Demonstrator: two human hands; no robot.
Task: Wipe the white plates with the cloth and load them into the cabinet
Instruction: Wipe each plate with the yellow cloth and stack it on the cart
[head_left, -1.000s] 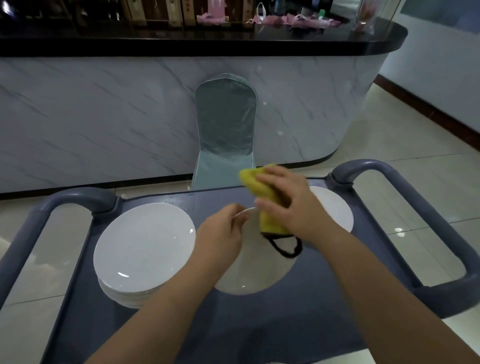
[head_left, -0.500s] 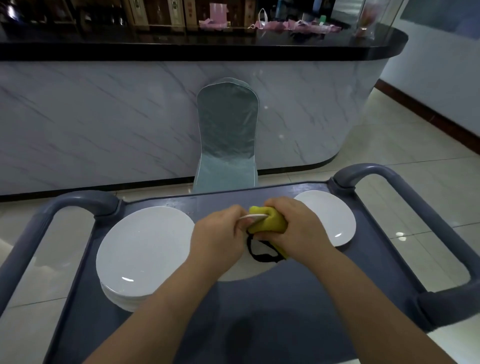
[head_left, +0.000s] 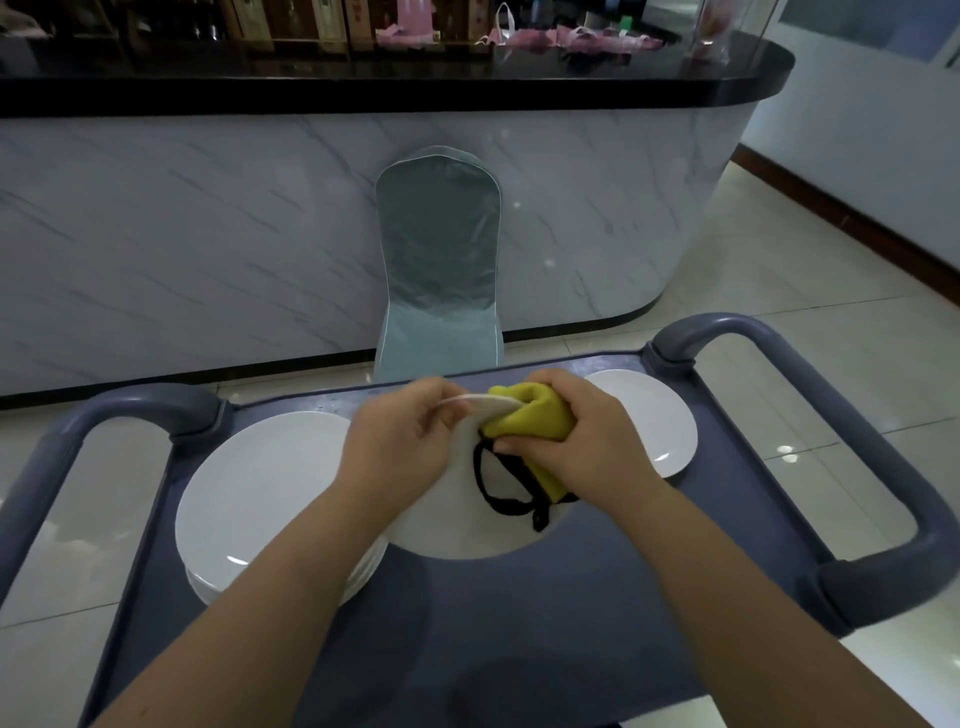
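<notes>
View from above a blue-grey cart (head_left: 519, 623) with a curved grey handle on the left (head_left: 52, 467) and another on the right (head_left: 857, 441). At the middle, the left hand (head_left: 400, 447) pinches the far rim of a white plate (head_left: 467, 530), which tilts up toward the viewer. The right hand (head_left: 587, 441) grips a bunched yellow cloth (head_left: 535, 415) against that same rim, just beside the left hand. The cloth's black loop (head_left: 498, 488) lies on the plate's face.

A stack of white plates (head_left: 260, 499) sits at the cart's left, close to the held plate. A single white plate (head_left: 649, 415) lies at the far right, partly behind the right hand. The cart's near half is bare.

Beyond the cart a covered chair (head_left: 439, 249) stands against a marble-fronted bar (head_left: 208, 208) with a dark top. Pale tiled floor (head_left: 779, 270) opens to the right.
</notes>
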